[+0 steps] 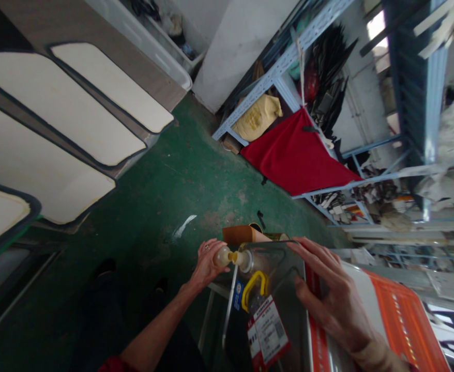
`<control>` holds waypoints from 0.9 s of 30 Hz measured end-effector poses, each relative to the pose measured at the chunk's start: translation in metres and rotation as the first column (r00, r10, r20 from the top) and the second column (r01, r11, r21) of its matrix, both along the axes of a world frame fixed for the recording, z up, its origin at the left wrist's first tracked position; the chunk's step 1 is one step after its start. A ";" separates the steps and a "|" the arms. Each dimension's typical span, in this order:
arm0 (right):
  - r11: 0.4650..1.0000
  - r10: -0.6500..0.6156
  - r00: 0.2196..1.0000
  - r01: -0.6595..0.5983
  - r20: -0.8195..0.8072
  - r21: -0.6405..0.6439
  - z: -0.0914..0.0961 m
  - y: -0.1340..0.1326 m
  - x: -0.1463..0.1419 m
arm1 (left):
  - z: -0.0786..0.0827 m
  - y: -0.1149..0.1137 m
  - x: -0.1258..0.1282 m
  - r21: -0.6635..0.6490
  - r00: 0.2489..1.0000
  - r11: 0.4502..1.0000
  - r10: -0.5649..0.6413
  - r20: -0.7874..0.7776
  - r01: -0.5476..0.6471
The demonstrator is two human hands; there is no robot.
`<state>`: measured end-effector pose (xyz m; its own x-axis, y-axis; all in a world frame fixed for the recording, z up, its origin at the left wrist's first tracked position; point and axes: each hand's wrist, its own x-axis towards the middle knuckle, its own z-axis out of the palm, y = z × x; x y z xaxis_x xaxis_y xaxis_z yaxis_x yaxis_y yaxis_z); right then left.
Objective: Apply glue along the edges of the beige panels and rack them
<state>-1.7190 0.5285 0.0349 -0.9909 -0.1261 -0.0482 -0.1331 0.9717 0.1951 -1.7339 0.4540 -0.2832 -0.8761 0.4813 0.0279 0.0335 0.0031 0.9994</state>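
My left hand [210, 262] is closed around a small translucent bottle [222, 257], its mouth facing the pale spout [243, 260] of a large metal can [281, 263]. A yellowish bit shows between spout and bottle; whether it is liquid or a nozzle I cannot tell. The can is tilted, its silver top toward my left hand and its red, white and orange side to the right. My right hand [330, 294] grips the can's rim and side, fingers reaching over the edge. On the can's top are a yellow handle [255, 289] and a white-and-red label [268, 333].
Under the can is a metal-legged stand [207, 315]. Brown sheet material [238, 235] lies just beyond it. Large cream panels [64, 98] stand at the left. Blue shelving [285, 67] with a red cloth [304, 160] and a yellow sack [258, 118] runs along the right. The floor [165, 191] is green.
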 end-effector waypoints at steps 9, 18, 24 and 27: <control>1.000 0.005 1.000 -0.005 0.009 0.010 0.001 -0.002 -0.001 | -0.002 0.000 0.003 0.003 1.000 1.000 -0.019 0.011 0.019; 1.000 0.008 1.000 -0.008 -0.003 0.013 0.001 -0.003 -0.002 | 0.001 -0.003 0.000 0.018 0.999 1.000 -0.023 0.024 0.022; 1.000 -0.002 1.000 0.002 0.001 0.008 0.000 -0.003 -0.001 | 0.001 -0.003 0.001 0.009 0.999 1.000 -0.027 0.032 0.027; 1.000 -0.001 1.000 0.001 -0.002 0.005 0.000 -0.002 -0.001 | 0.000 -0.002 0.001 0.010 0.999 1.000 -0.019 0.035 0.018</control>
<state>-1.7195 0.5265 0.0352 -0.9910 -0.1251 -0.0471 -0.1320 0.9709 0.2000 -1.7325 0.4519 -0.2827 -0.8676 0.4972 0.0023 -0.0013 -0.0068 1.0000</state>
